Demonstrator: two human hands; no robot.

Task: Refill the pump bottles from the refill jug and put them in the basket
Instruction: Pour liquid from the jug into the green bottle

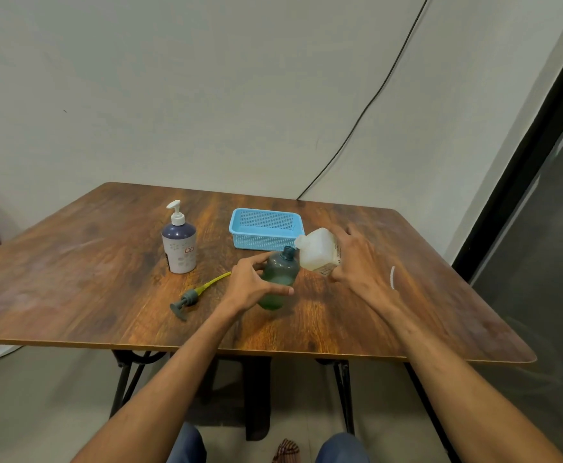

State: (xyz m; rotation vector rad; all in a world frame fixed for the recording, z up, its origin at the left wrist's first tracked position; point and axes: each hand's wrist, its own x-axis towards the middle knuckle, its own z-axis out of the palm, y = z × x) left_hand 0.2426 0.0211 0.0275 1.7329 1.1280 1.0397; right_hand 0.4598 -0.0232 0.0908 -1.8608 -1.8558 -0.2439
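At the tabletop's centre, green bottle point(278, 279): uncapped, translucent dark green with some liquid at its bottom, tilted with its open neck toward 1 o'clock, its base on the wooden tabletop point(89, 262).
Left hand point(251, 285): at 9 o'clock of the green bottle, its fingers point(260, 260) and thumb closed round the bottle's body, gripping it.
Refill jug point(318, 250): whitish and translucent, at 2 o'clock of the green bottle, tipped on its side with its spout just above and beside the bottle's open neck; whether liquid is flowing cannot be told.
Right hand point(357, 262): at 3 o'clock of the jug, its palm against the jug's base end and its fingers wrapped over the far side, gripping the jug.
Basket point(266, 228): light blue perforated plastic, at 12 o'clock of the green bottle, just behind the jug's spout, nothing visible inside.
Pump head point(193, 297): grey with a yellow dip tube, lying flat at 9 o'clock of the left hand.
White bottle point(178, 243): dark-shouldered, white pump fitted, upright at 10 o'clock, well apart from the hands.
Plastic strip point(392, 278): small, white, lying at 3 o'clock of the right wrist.
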